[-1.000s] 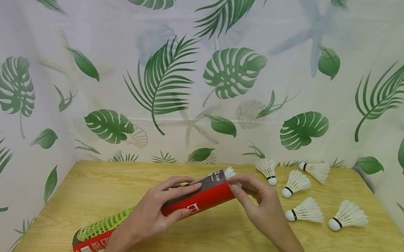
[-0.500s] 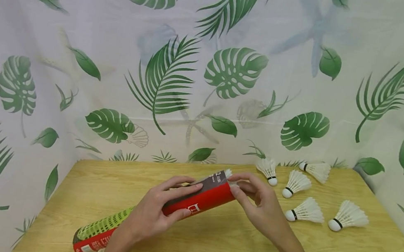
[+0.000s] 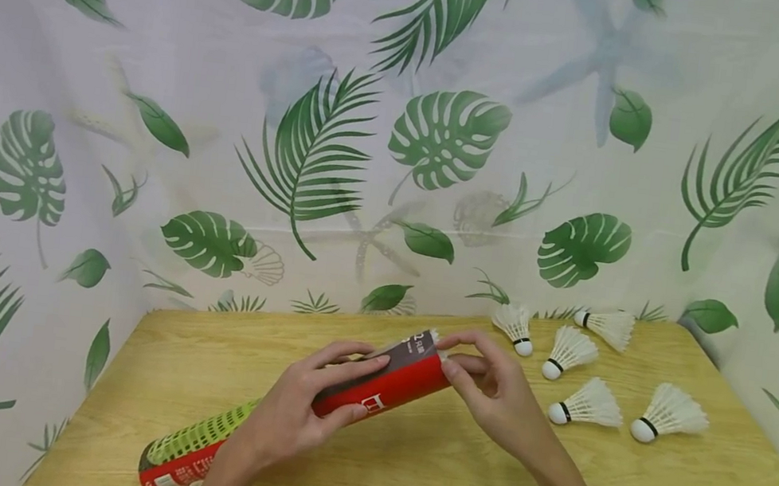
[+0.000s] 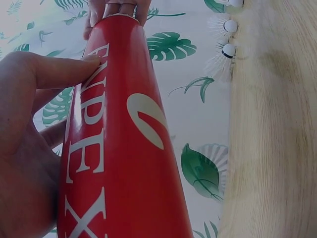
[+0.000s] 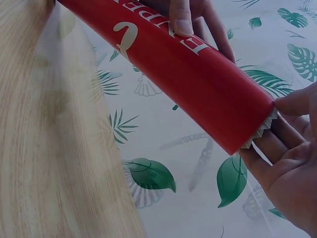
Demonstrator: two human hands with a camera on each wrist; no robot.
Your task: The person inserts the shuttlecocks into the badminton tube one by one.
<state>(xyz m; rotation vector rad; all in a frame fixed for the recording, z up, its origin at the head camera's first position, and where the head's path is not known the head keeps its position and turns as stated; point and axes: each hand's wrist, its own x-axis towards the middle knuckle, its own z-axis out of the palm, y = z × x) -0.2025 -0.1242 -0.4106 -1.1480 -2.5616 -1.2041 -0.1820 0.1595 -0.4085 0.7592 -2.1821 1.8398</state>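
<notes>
A red and grey shuttlecock tube (image 3: 410, 378), with a green net pattern toward its lower end, slants across the table in the head view. Its far end is raised toward the right. My left hand (image 3: 294, 409) grips it around the upper half, thumb on the red side. At the raised mouth is my right hand (image 3: 508, 405), thumb and fingers bent around the feather edge of a shuttlecock (image 5: 258, 133). Only the feather tips show past the rim; the rest is hidden inside. The thumb touches the rim in the right wrist view.
Several white shuttlecocks lie loose on the right of the wooden table (image 3: 420, 479), among them a near one (image 3: 673, 412) and a back one (image 3: 610, 330). A leaf-patterned cloth (image 3: 342, 149) hangs behind the table and along its sides.
The feathers at the tube's mouth have gone deeper inside, and my right fingers have moved slightly left toward the rim with them. My left hand keeps its grip on the tube.
</notes>
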